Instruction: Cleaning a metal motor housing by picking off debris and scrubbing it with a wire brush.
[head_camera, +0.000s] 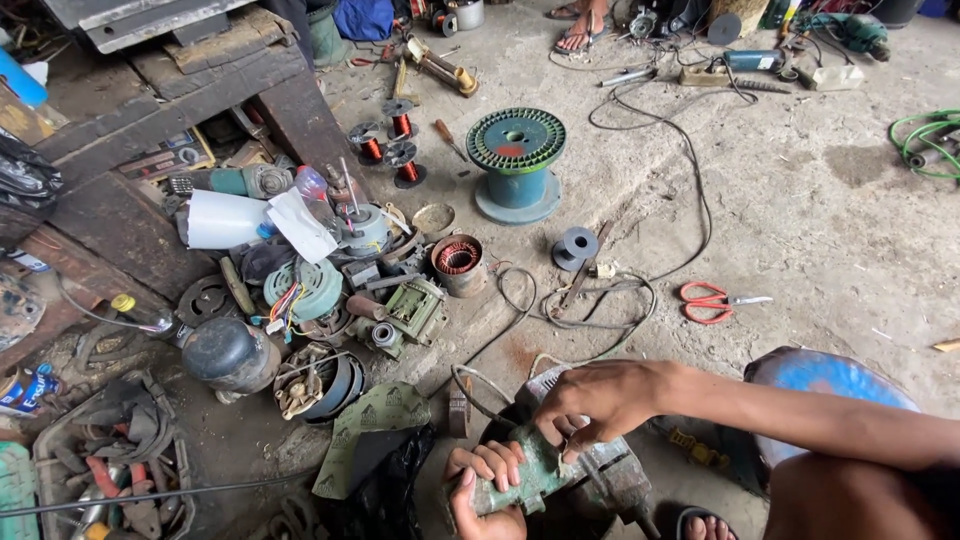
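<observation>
My left hand (485, 490) grips the lower end of a worn green power tool body (540, 470) near the bottom middle of the head view. My right hand (600, 395) reaches across from the right and presses its fingers onto the top of the same tool, near its grey metal front end (620, 480). A grey cable (480, 385) curls just above the hands. The tool lies over a dark round object, mostly hidden under it.
A heap of motor parts, a copper-wound stator (458, 262) and small wire spools (400, 125) lies at left by a wooden bench (190, 95). A green empty spool (516, 160), red scissors (712, 302), cables, a blue stool (825, 375) and another person's sandalled feet (585, 30) are around.
</observation>
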